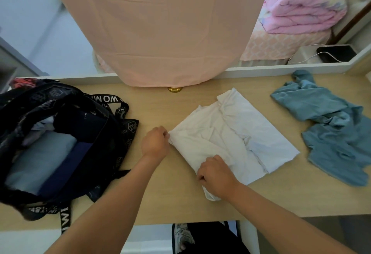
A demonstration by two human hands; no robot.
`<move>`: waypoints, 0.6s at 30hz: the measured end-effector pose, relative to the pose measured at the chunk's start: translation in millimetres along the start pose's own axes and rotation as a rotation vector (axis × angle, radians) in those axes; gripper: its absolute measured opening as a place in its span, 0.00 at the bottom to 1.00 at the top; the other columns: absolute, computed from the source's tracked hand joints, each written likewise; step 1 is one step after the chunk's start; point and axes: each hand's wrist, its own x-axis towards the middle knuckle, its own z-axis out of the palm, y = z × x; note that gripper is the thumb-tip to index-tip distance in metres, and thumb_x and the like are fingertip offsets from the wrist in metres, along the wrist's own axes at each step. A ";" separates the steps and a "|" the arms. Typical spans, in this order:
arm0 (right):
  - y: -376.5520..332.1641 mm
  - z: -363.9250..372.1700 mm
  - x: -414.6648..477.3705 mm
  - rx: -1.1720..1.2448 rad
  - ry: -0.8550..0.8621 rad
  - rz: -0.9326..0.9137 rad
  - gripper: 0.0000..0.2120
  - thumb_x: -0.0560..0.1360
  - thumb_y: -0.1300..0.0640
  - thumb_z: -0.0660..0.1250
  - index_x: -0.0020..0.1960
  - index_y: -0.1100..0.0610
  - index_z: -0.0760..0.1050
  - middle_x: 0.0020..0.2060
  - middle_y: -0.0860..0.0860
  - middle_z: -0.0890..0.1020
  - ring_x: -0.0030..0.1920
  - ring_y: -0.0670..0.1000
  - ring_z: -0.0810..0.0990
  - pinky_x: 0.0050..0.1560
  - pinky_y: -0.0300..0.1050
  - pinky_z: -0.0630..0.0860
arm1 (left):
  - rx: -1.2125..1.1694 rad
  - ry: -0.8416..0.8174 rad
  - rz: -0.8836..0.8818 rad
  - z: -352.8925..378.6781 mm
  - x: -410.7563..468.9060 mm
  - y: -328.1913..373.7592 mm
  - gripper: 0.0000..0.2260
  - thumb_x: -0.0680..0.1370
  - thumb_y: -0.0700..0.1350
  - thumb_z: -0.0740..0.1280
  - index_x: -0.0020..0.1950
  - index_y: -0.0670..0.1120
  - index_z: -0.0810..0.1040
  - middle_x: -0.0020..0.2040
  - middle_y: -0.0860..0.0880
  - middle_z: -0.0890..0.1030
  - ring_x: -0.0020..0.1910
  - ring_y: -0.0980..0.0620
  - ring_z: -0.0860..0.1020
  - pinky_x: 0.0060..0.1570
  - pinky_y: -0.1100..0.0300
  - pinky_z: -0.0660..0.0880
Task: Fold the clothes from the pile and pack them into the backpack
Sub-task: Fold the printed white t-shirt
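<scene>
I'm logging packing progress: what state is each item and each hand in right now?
white garment: partly folded, lying on the table, held by both hands.
teal garment: crumpled, not folded, lying on the table.
backpack: open, with folded clothes inside.
left hand: pinches the white garment's left corner.
right hand: grips the white garment's near edge.

Light wood table (164, 111): open black backpack (118, 141) sits on the left, white garment (236, 133) half-folded in the middle, blue garment (331, 133) crumpled on the right.
</scene>
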 end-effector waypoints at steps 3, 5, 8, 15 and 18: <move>3.6 -5.9 -4.3 -0.092 -0.154 -0.226 0.10 0.60 0.60 0.73 0.28 0.47 0.76 0.28 0.42 0.76 0.34 0.46 0.71 0.40 0.42 0.66 | 0.147 -0.002 -0.032 -15.5 18.3 0.2 0.05 0.82 0.46 0.59 0.53 0.48 0.74 0.45 0.48 0.80 0.40 0.46 0.76 0.35 0.56 0.68; 5.2 -5.4 -5.0 -0.194 -0.198 -0.266 0.15 0.54 0.64 0.70 0.24 0.48 0.68 0.26 0.42 0.73 0.31 0.46 0.70 0.40 0.41 0.60 | 0.291 -0.045 -0.014 -20.4 23.5 -1.7 0.07 0.82 0.43 0.59 0.57 0.48 0.75 0.47 0.47 0.81 0.44 0.45 0.78 0.38 0.56 0.70; 8.0 -2.0 -9.1 0.066 -0.054 -0.190 0.11 0.60 0.64 0.70 0.30 0.49 0.73 0.30 0.46 0.75 0.32 0.47 0.72 0.36 0.41 0.66 | 0.375 0.014 0.129 -15.8 16.9 -3.9 0.14 0.77 0.38 0.61 0.60 0.48 0.75 0.56 0.47 0.77 0.54 0.45 0.75 0.51 0.52 0.70; 5.6 -16.2 12.6 0.306 0.208 0.425 0.12 0.78 0.56 0.62 0.61 0.54 0.75 0.57 0.51 0.75 0.55 0.53 0.75 0.50 0.48 0.75 | 0.231 -0.103 0.514 17.3 -22.7 -2.2 0.13 0.77 0.42 0.65 0.61 0.50 0.78 0.64 0.49 0.75 0.62 0.45 0.73 0.56 0.51 0.70; 19.4 -22.5 19.5 0.346 0.021 0.649 0.20 0.80 0.51 0.61 0.71 0.54 0.67 0.63 0.54 0.72 0.62 0.56 0.74 0.57 0.50 0.74 | 0.317 -0.088 0.427 13.6 -20.3 8.7 0.13 0.79 0.42 0.59 0.57 0.52 0.78 0.60 0.52 0.76 0.57 0.48 0.73 0.56 0.54 0.64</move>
